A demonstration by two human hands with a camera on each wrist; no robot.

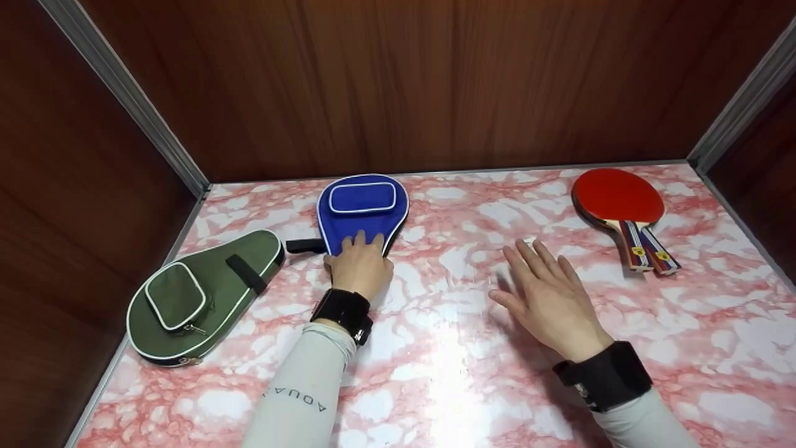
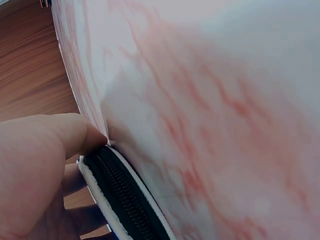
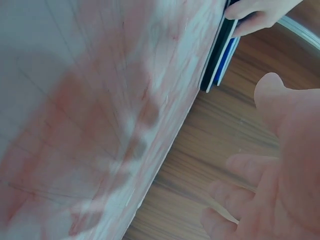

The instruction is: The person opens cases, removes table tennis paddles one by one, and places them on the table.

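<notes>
A blue table tennis paddle case (image 1: 363,224) with white piping lies at the back, its small pocket toward the wall. My left hand (image 1: 360,267) grips its narrow near end, fingers over the top. In the left wrist view the thumb (image 2: 82,134) presses at the case's edge, beside the black zipper (image 2: 122,192). My right hand (image 1: 553,305) hovers over the table with fingers extended and nothing in it. In the right wrist view its palm (image 3: 295,165) shows bare, with the left hand (image 3: 262,12) at the case beyond.
A green paddle case (image 1: 230,298) with a black strap lies at the left. Two table tennis paddles (image 1: 619,196), the upper one with red rubber, lie overlapped at the back right. Dark wood panels (image 1: 435,81) enclose the pink marbled table (image 1: 435,386) at the back and sides.
</notes>
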